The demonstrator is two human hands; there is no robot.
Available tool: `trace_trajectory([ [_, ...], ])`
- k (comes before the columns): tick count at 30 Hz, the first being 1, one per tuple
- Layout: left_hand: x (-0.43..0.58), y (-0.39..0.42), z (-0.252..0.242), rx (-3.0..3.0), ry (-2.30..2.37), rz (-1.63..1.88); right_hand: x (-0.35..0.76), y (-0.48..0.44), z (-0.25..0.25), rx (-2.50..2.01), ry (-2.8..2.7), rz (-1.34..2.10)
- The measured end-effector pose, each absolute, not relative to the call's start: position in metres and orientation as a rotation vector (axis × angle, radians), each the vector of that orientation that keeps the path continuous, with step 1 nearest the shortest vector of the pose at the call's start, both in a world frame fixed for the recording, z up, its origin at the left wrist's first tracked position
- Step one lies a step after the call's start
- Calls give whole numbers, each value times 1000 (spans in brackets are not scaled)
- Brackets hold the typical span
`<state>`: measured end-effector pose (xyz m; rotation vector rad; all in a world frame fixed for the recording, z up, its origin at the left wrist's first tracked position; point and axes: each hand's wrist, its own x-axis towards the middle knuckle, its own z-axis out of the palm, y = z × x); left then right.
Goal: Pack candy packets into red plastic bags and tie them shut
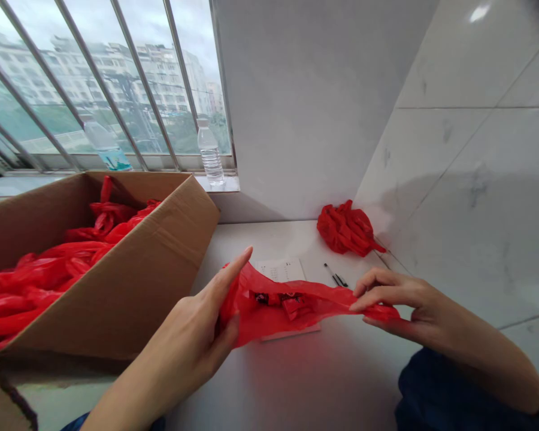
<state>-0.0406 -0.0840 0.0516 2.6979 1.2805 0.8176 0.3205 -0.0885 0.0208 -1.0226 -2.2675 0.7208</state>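
I hold a red plastic bag point(287, 308) stretched between both hands above the white counter point(296, 383). My left hand point(202, 326) grips its left end with the thumb pressed on the plastic and the index finger pointing out. My right hand point(399, 302) pinches the bag's right end between fingers and thumb. Dark print shows on the bag's middle. A white paper sheet point(282, 270) lies under the bag.
An open cardboard box point(130, 281) full of red bags stands at the left. A crumpled pile of red bags point(347, 229) sits in the far corner by the tiled wall. Two black pens point(335, 276) lie beside the paper. Two water bottles point(210, 152) stand on the window sill.
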Motion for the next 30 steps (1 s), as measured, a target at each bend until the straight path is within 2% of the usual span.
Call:
trace_trajectory([
  [21,-39,-86,47,2829,1313,662,324,-99,24,-1089,-2301,692],
  [26,-39,-90,51,2775,1414,531,321,-101,29,-1200,-2334,747],
  [30,-39,-93,51,2761,1436,512,317,-108,34,-1209,-2222,550],
])
